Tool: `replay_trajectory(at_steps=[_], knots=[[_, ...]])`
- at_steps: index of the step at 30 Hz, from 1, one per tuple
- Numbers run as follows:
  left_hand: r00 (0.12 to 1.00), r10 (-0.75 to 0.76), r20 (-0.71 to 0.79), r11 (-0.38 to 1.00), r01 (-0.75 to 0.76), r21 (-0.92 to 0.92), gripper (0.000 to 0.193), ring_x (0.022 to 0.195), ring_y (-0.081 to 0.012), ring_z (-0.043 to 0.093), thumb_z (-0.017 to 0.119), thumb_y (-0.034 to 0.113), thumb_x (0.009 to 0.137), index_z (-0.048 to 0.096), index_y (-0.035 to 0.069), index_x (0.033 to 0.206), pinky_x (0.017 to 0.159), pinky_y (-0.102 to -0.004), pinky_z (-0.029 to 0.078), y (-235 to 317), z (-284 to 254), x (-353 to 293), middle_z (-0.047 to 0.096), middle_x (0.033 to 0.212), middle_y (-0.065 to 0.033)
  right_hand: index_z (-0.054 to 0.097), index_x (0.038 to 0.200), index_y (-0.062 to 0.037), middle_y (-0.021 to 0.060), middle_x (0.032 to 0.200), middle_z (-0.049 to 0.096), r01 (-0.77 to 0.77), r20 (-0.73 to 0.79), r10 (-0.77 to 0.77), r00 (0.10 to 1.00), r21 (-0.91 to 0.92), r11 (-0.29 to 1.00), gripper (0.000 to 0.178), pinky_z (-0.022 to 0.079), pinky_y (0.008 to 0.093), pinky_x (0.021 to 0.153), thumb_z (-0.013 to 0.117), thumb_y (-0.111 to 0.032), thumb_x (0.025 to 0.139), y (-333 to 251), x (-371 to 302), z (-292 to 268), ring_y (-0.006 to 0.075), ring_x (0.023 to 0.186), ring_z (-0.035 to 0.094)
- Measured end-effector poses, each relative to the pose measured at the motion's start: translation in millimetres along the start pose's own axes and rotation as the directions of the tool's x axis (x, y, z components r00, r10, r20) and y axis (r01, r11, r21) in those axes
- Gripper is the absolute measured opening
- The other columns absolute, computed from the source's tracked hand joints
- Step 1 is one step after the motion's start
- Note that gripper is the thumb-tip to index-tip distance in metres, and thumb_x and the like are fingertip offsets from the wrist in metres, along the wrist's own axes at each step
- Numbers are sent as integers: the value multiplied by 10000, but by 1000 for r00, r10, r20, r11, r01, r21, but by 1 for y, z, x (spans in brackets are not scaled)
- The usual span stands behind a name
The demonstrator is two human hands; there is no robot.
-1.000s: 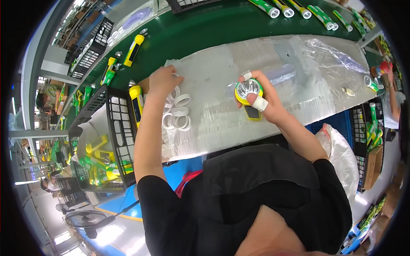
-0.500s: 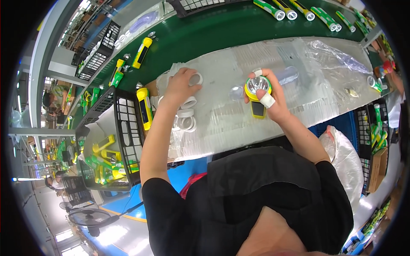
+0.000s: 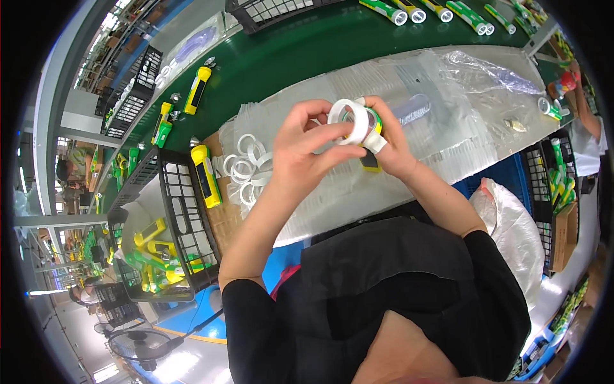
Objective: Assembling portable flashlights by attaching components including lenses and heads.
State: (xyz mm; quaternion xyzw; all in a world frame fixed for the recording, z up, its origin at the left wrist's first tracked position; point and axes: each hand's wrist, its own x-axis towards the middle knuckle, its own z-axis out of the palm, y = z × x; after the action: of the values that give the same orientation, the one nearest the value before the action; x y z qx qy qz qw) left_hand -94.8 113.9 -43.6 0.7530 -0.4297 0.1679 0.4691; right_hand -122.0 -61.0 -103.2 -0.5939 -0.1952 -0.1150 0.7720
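My left hand [image 3: 314, 146] grips a white plastic ring [image 3: 349, 120] between thumb and fingers, held at the head end of a flashlight. My right hand [image 3: 391, 142] is wrapped round that yellow and green flashlight [image 3: 370, 162], whose head is partly hidden behind the ring and my fingers. White tape covers a right fingertip and the thumb. Whether the ring touches the flashlight I cannot tell. Several loose white rings [image 3: 245, 168] lie on the plastic-covered work surface [image 3: 307, 211] left of my left forearm.
A black crate [image 3: 185, 217] of yellow and green flashlights stands at the left, with a yellow flashlight [image 3: 205, 176] beside it. More flashlights [image 3: 417, 14] line the green conveyor belt [image 3: 275, 64]. A clear tube [image 3: 414, 109] lies beyond my right hand. Another person's arm [image 3: 583, 96] shows at the far right.
My left hand has picked up a white ring from the pile and brought it right, to the flashlight's head. My right hand still holds the flashlight, now turned slightly. The view has shifted a little.
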Motion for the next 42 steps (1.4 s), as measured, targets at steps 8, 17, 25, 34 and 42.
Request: replay_trajectory(at_steps=[8, 17, 25, 34, 42], knots=[[999, -14, 43, 999, 12, 46, 372, 835, -178, 564, 854, 217, 659, 724, 54, 967, 684, -287, 489, 3, 5, 3, 585, 1017, -85, 382, 1341, -52, 87, 1276, 507, -149, 99, 138, 985, 111, 983, 633, 431, 328, 960, 642, -412, 891, -4, -2, -15, 179, 1148, 535], [976, 41, 214, 995, -59, 76, 420, 856, -269, 610, 847, 228, 652, 680, 105, 1018, 709, -362, 510, 14, 17, 23, 599, 1018, -84, 550, 1019, -40, 122, 1041, 637, 443, 440, -154, 885, -691, 572, 461, 507, 340, 771, 833, -179, 683, -77, 23, -75, 307, 962, 620], [975, -156, 159, 985, 166, -49, 391, 870, -304, 637, 816, 160, 701, 570, 94, 997, 722, -388, 515, 12, 59, 17, 656, 957, -98, 573, 1033, -10, 119, 875, 550, 355, 570, 423, 704, -799, 486, 405, 456, 364, 628, 702, -28, 649, -128, 63, -70, 276, 774, 576], [987, -115, 112, 993, 119, -26, 401, 797, -273, 626, 818, 141, 688, 574, 92, 1002, 670, -382, 509, 4, 58, 17, 643, 881, -72, 580, 936, 16, 141, 830, 590, 193, 195, 647, 737, -978, 74, 321, 459, 383, 606, 709, -229, 772, -130, 66, -36, 298, 720, 595], [998, -37, 49, 999, 38, -20, 345, 748, -285, 611, 812, 157, 695, 591, 119, 956, 625, -394, 494, -2, 60, 8, 612, 814, -79, 558, 890, -18, 136, 756, 620, 331, 436, 369, 821, -890, 315, 478, 462, 418, 589, 741, -435, 746, -112, 51, -47, 328, 688, 624]])
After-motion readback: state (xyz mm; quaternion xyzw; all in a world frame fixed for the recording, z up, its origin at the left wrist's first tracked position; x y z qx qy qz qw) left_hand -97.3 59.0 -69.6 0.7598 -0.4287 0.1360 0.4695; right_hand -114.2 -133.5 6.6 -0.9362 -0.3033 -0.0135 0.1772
